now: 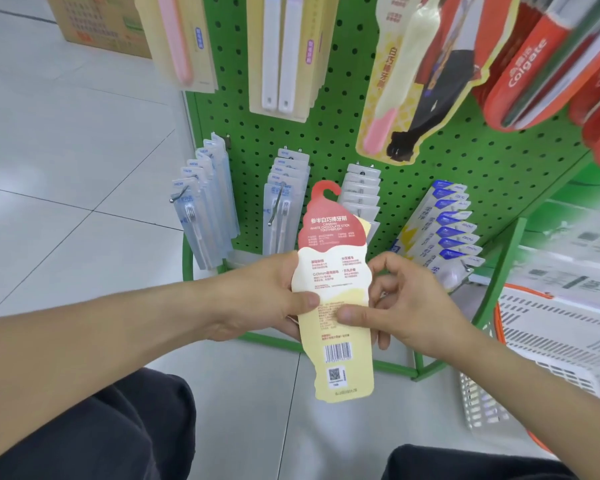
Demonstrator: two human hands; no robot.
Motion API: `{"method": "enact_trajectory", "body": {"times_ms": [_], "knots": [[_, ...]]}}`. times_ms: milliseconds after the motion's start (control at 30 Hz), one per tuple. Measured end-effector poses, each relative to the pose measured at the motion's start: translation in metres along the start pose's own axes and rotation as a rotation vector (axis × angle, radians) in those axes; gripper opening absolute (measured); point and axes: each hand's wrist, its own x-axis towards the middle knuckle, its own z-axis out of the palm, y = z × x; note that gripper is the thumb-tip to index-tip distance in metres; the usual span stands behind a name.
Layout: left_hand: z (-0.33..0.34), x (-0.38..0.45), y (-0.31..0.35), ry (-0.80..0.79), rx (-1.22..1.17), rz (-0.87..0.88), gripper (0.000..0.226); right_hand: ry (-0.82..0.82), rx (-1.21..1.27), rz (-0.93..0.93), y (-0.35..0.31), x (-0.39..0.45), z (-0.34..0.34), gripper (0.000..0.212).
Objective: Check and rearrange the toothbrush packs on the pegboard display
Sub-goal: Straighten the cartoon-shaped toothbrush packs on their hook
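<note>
Toothbrush pack (333, 299), back side up, barcode visible, pinched by left hand (274, 296) and right hand (406, 303) before green pegboard (343, 140).

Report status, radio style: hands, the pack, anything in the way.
Both hands, left and right, pinching the red-and-cream toothbrush pack, back side up. Pack off its hook, in front of the green pegboard. Nothing in the way.
</note>
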Motion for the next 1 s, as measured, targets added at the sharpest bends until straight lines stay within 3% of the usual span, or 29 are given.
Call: {"method": "enact_trajectory", "body": {"times_ms": [133,233,333,467,633,867,1000], "knots": [[0.005,0.0,-0.003,-0.069,0.047,-0.018,0.035,-0.005,0.017,-0.058,-0.001,0.0,0.003,0.051],[0.008,0.003,-0.006,0.008,0.085,0.026,0.031,-0.057,0.017,-0.077,-0.005,-0.001,0.002,0.034],[0.007,0.006,-0.004,0.113,0.072,0.093,0.032,-0.118,0.009,-0.078,-0.008,-0.004,0.003,0.031],[0.006,0.011,-0.003,0.129,0.108,0.103,0.034,-0.101,-0.019,-0.055,-0.006,-0.005,0.006,0.033],[0.009,0.012,-0.005,0.063,0.276,0.082,0.035,0.072,-0.018,-0.013,-0.009,-0.002,-0.002,0.058],[0.008,0.015,-0.01,-0.009,0.358,0.064,0.034,0.099,-0.08,0.004,-0.011,-0.003,-0.007,0.052],[0.008,0.017,-0.011,-0.019,0.48,0.085,0.032,0.088,-0.273,0.011,-0.013,-0.005,-0.004,0.048]]}}
